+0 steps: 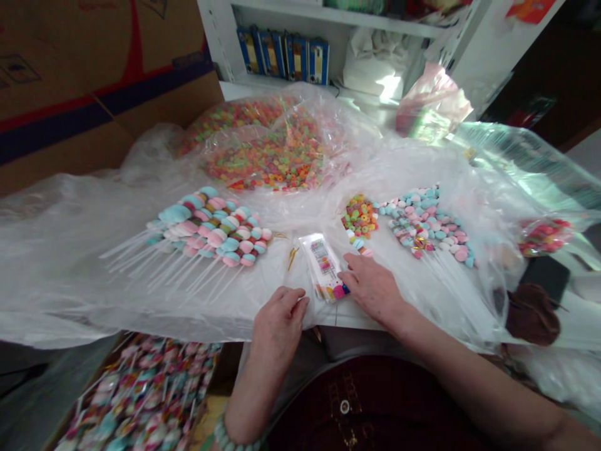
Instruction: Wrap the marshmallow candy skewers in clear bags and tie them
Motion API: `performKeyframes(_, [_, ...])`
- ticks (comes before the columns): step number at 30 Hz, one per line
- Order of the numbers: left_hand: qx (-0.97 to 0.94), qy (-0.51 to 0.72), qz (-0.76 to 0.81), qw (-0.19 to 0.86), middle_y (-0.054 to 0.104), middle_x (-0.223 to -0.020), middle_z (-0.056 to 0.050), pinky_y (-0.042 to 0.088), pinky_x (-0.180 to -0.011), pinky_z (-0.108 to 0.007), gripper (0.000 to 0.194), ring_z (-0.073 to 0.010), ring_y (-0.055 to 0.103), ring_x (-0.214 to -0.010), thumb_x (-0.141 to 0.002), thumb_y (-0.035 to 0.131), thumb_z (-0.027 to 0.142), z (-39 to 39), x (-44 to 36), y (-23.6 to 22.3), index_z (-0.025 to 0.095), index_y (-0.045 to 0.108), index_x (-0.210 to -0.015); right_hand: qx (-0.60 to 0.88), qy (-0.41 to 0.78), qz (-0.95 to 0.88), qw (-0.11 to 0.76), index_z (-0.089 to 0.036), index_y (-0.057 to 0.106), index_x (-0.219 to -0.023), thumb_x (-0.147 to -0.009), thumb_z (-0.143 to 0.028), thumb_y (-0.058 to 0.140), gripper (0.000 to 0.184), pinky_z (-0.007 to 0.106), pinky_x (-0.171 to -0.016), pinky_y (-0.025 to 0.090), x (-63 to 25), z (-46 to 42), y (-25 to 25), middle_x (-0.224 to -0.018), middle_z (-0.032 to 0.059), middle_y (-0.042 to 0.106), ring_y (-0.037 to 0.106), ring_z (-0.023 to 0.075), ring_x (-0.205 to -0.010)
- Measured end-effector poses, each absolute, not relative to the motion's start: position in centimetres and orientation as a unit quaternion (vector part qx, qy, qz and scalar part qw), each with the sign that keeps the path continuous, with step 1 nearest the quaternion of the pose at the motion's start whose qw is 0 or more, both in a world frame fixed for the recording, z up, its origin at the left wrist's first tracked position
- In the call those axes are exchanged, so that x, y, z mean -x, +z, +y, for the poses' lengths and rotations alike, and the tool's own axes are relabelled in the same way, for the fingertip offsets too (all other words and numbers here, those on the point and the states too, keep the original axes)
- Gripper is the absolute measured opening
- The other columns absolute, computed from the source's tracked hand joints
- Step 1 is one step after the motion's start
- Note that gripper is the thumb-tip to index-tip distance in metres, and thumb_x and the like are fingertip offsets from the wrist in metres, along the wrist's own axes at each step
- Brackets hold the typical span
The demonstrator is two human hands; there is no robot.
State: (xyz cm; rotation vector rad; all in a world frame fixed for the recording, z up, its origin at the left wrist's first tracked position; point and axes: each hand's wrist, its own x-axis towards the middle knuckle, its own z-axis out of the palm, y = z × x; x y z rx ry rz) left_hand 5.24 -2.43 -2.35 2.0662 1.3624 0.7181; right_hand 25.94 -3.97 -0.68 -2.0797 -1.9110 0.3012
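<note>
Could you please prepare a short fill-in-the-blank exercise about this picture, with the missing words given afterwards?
1. The hand at the right edge of the printed stack is the person's ____ one.
2. The beaded bracelet is worn on the person's ____ side.
3. The sticks of the pastel skewers have the colour ____.
4. The colourful heap lies ____ (higher or lower) than the tabletop.

Missing words: right; left; white; lower.

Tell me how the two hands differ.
The left hand wears a pale bracelet; the right hand has a bare wrist.
The right hand is at the packets' right edge; the left hand sits just off their left side.
Both are ungloved.
</note>
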Motion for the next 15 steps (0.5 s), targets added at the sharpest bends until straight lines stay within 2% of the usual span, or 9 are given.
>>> performKeyframes(3, [-0.769, 0.265, 0.499, 0.298, 0.068, -0.083, -0.007, 0.047, -0.071, -0.032, 0.022, -0.0205, 0.064, -0.077, -0.085, 0.048, 0.028, -2.7, -4.9, -2.2, 0.020, 0.069, -0.084, 0.770, 0.167, -0.595, 0.161, -0.018, 0.060, -0.106, -0.083, -0.032, 0.054, 0.028, 0.030, -0.073, 0.042, -24.6, -2.1, -2.4, -0.091, 0.0070, 0.066, 0.059, 0.0209, -0.084])
performKeyframes(6, [-0.751, 0.277, 0.501, 0.331, 0.068, -0.081, -0.006, 0.047, -0.069, -0.031, 0.021, -0.0195, 0.064, -0.076, -0.084, 0.050, 0.028, -2.8, -4.6, -2.3, 0.021, 0.070, -0.082, 0.789, 0.200, -0.538, 0.218, -0.020, 0.064, -0.091, -0.081, -0.026, 0.051, 0.017, 0.027, -0.068, 0.039, -25.6, -1.3, -3.5, -0.077, 0.0018, 0.064, 0.058, 0.0178, -0.075])
performKeyframes(8, [-0.730, 0.293, 0.503, 0.358, 0.068, -0.079, -0.005, 0.047, -0.069, -0.030, 0.020, -0.0193, 0.064, -0.076, -0.083, 0.051, 0.028, -2.7, -4.5, -2.5, 0.021, 0.070, -0.081, 0.775, 0.196, -0.541, 0.261, -0.021, 0.065, -0.081, -0.083, -0.026, 0.047, 0.018, 0.027, -0.069, 0.040, -26.4, -1.5, -3.8, -0.074, 0.0008, 0.064, 0.058, 0.0167, -0.074])
performKeyframes(12, [-0.681, 0.328, 0.508, 0.413, 0.068, -0.075, -0.003, 0.046, -0.068, -0.029, 0.018, -0.0186, 0.062, -0.073, -0.081, 0.055, 0.029, -2.6, -4.7, -2.5, 0.021, 0.071, -0.078, 0.743, 0.125, -0.558, 0.349, -0.021, 0.068, -0.084, -0.086, -0.030, 0.046, 0.024, 0.029, -0.076, 0.044, -26.8, -2.6, -3.8, -0.086, 0.0041, 0.065, 0.059, 0.0180, -0.082])
performKeyframes(15, [-0.637, 0.343, 0.518, 0.457, 0.067, -0.070, -0.002, 0.046, -0.062, -0.028, 0.016, -0.0176, 0.061, -0.067, -0.079, 0.058, 0.029, -2.7, -4.7, -2.3, 0.022, 0.072, -0.076, 0.732, 0.076, -0.560, 0.380, -0.021, 0.069, -0.093, -0.086, -0.031, 0.044, 0.028, 0.032, -0.080, 0.046, -26.5, -3.2, -3.9, -0.090, 0.0073, 0.065, 0.060, 0.0204, -0.086])
